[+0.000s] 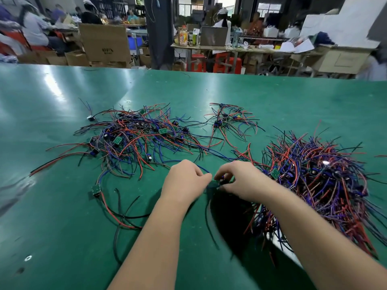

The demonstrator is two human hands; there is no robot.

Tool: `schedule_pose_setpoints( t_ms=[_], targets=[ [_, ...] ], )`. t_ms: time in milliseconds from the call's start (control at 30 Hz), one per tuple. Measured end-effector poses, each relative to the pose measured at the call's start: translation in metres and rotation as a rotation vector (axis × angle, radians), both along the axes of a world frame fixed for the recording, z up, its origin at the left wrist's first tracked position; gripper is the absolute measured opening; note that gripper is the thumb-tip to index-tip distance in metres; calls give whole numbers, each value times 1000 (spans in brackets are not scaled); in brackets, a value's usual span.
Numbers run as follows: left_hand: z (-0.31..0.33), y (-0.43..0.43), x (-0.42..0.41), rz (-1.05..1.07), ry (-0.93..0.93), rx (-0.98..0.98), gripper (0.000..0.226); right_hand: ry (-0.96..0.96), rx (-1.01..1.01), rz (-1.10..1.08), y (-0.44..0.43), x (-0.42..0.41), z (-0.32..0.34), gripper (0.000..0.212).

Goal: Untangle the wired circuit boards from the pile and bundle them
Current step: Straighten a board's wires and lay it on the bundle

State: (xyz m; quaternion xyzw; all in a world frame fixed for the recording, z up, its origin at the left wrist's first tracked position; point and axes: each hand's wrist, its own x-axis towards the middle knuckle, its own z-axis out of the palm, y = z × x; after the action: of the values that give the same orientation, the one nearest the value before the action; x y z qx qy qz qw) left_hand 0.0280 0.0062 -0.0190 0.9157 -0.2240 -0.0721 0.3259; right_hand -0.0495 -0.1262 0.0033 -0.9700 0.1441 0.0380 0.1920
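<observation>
Pinching anything, or just hovering? (guy next to me)

Yeah, left hand (184,181) and right hand (238,181) both have fingertips clamped on one small circuit board (215,183), low over the green table (62,227). The big tangled pile (314,181) is just right of the right hand, with a looser spread (136,135) farther off left and a little cluster (228,120) beyond. (me)

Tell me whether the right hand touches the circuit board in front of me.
Touching. Head view: the right hand pinches the circuit board, with no gap between them.
</observation>
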Motion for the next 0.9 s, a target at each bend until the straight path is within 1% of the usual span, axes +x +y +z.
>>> schedule_pose_setpoints(
  t_ms=[67, 133, 233, 300, 367, 433, 500, 567, 633, 667, 733, 800, 867, 900],
  targets=[
    [3, 2, 0, -22, 25, 24, 38, -119, 35, -25, 3, -7, -9, 20],
    [6, 2, 0, -44, 38, 9, 46, -257, 65, -25, 4, -12, -15, 19],
    [8, 2, -1, -82, 13, -73, 54, -556, 143, -54, 7, -18, -19, 20],
    [10, 3, -1, -115, 5, -207, 46, -734, 184, -71, 10, -21, -19, 18],
    [14, 4, -4, -182, 3, -375, 27, -868, 205, -85, 12, -23, -17, 18],
    [18, 3, -6, -226, -60, -427, 12, -961, 227, -85, 13, -24, -15, 17],
    [18, 1, -6, -213, -173, -383, 23, -1036, 269, -90, 15, -24, -12, 14],
    [17, 0, -5, -175, -209, -363, 24, -1110, 283, -112, 16, -25, -9, 13],
    [16, 0, -4, -151, -208, -360, 14, -1153, 279, -136, 14, -25, -8, 14],
    [15, 0, -4, -156, -192, -355, 14, -1150, 318, -151, 14, -25, -7, 15],
    [15, -2, -6, -217, -89, -397, 20, -1074, 512, -196, 14, -25, -7, 23],
    [16, -5, -10, -314, 67, -499, 26, -937, 682, -239, 15, -22, -10, 31],
    [13, -6, -12, -335, 152, -533, 37, -865, 830, -278, 16, -19, -11, 31],
    [12, -7, -13, -340, 181, -536, 46, -863, 948, -299, 16, -19, -10, 30]
  ],
)
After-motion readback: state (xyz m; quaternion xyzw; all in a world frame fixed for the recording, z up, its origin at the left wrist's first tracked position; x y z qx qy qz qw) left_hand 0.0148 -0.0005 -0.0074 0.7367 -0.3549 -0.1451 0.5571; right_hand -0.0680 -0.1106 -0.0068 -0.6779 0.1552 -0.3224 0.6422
